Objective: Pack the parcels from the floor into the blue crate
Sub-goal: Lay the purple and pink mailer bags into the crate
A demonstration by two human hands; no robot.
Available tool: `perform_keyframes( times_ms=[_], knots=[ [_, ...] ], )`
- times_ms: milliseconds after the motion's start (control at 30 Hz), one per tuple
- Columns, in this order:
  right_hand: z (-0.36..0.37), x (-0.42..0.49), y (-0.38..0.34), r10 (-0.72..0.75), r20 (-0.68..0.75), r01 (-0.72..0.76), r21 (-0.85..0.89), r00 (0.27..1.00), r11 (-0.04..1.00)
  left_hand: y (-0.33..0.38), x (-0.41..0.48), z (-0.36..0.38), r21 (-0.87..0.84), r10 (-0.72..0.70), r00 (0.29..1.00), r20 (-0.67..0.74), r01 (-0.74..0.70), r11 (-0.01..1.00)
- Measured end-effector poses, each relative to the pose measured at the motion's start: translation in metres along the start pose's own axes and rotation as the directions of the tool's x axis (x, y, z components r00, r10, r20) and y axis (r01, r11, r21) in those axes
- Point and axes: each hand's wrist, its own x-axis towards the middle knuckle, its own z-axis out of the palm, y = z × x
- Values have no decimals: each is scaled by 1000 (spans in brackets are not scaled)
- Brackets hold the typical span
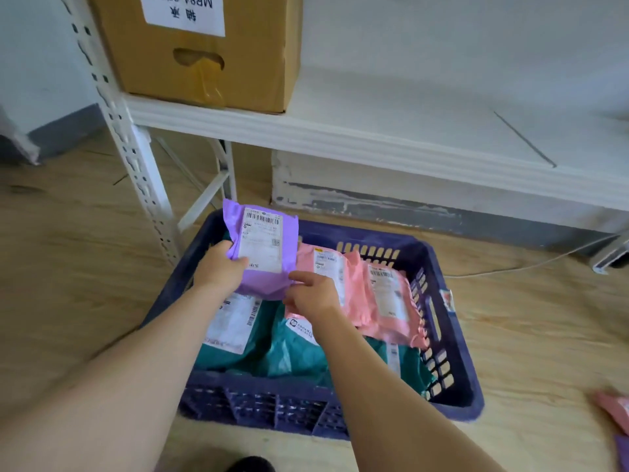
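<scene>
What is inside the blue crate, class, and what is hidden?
Two pink parcels lie at the right of the blue crate, on teal parcels. The left hand and right hand hold a purple parcel above them. The crate's bottom, and anything beneath the teal parcels, is covered.

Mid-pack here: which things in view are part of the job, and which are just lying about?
Job: purple plastic parcel gripped by left hand; blue slatted plastic crate; pink plastic parcels and teal plastic parcels inside it; pink plastic parcel on the floor, right edge.
Lying about: brown cardboard box; white metal shelf; white cable.
</scene>
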Motion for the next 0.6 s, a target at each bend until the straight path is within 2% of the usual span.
perform_keyframes(
  times_ms=[167, 267, 333, 400, 433, 500, 533, 567, 600],
  knots=[
    [25, 15, 10, -24, 59, 28, -77, 998, 997, -24, 11, -6, 68, -53, 996, -73, 58, 996],
    [29, 25, 16, -47, 81, 61, -190, 996, 980, -31, 24, 0, 48, -22, 996, -91, 27, 999],
    [26, 28, 18, -31, 74, 44, -179, 997, 983, -31, 31, 7, 66, 1, 994, -108, 6, 998],
    [19, 28, 16, -66, 1, 65, -157, 998, 985, -33, 35, 15, 129, -2, 991, -132, 19, 992],
    [15, 28, 13, -107, -72, 90, -200, 992, 976, -35, 34, 19, 206, 29, 988, -152, 3, 979],
    [5, 29, 10, -204, -231, 108, -370, 951, 923, -39, 29, 24, 443, 243, 962, -124, -166, 881],
    [0, 28, 10, -256, -272, 108, -461, 928, 881, -41, 27, 27, 542, 369, 929, -43, -288, 789],
    [-5, 29, 12, -302, -271, 112, -547, 914, 829, -44, 25, 30, 606, 441, 895, 66, -387, 694],
    [-8, 29, 14, -325, -233, 111, -631, 916, 767, -46, 25, 33, 637, 441, 882, 166, -437, 635]
  ],
)
